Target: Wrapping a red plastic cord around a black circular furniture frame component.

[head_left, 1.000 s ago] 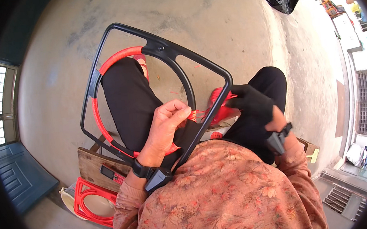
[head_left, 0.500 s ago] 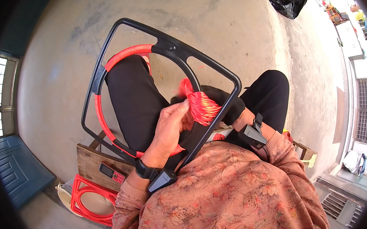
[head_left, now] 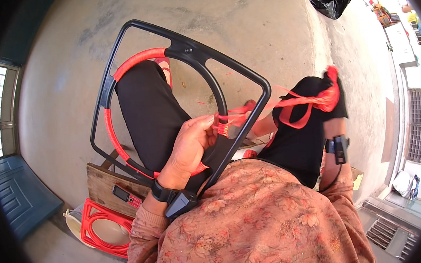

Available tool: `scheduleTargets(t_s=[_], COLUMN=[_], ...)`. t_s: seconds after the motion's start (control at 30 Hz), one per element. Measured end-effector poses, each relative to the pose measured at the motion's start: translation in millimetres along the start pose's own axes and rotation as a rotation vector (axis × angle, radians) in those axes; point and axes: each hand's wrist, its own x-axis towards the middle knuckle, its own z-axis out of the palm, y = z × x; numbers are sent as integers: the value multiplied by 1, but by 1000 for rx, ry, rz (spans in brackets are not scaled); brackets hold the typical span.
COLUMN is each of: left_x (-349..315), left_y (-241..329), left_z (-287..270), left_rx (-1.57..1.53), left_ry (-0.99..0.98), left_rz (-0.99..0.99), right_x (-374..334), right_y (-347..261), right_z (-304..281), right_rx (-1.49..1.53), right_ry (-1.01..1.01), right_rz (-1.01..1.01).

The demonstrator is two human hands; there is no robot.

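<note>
A black frame [head_left: 187, 49] with a round inner ring rests tilted across my lap, parts of its ring wound with red cord. My left hand [head_left: 194, 142] is closed around the ring's lower right side, thumb beside a short red winding [head_left: 223, 129]. From that winding, loose red strands stretch right to a bundle of red cord [head_left: 326, 100]. My right hand [head_left: 337, 109], in a black glove, grips this bundle above my right knee, well apart from the frame. Its fingers are partly hidden by the cord and blend with the dark trousers.
To the left, a wooden bench [head_left: 102, 184] carries a mobile phone [head_left: 127, 196]. A red frame [head_left: 88, 233] lies over a pale round container below it. A black plastic bag [head_left: 331, 1] sits on the floor at the far right. A blue panelled door [head_left: 27, 193] stands left.
My right hand has swung from the ring out to the right, drawing the cord bundle away with strands stretched behind it. The frame has shifted slightly left; my left hand stays on it.
</note>
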Motion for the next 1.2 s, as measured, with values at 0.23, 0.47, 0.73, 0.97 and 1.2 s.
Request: scheduleTargets(t_s=[0.23,0.47,0.73,0.97,1.2], left_x=[-2,-3,-4,-2,-3], left_y=[3,2,6,4,7], left_z=[3,11,14,12,14], left_rx=[11,127,224,268,270], left_ry=[-13,36,26,44,82], left_rz=[45,89,84,132,122], right_x=[-33,-25,-78,-61,-48], right_y=[-51,-50,19,58,79], right_z=[-87,-43,123,235,225], right_rx=[28,-72,-490,-934,-966], right_ry=[39,447,207,-574,-636], right_rz=[-78,-168,47,98,-22])
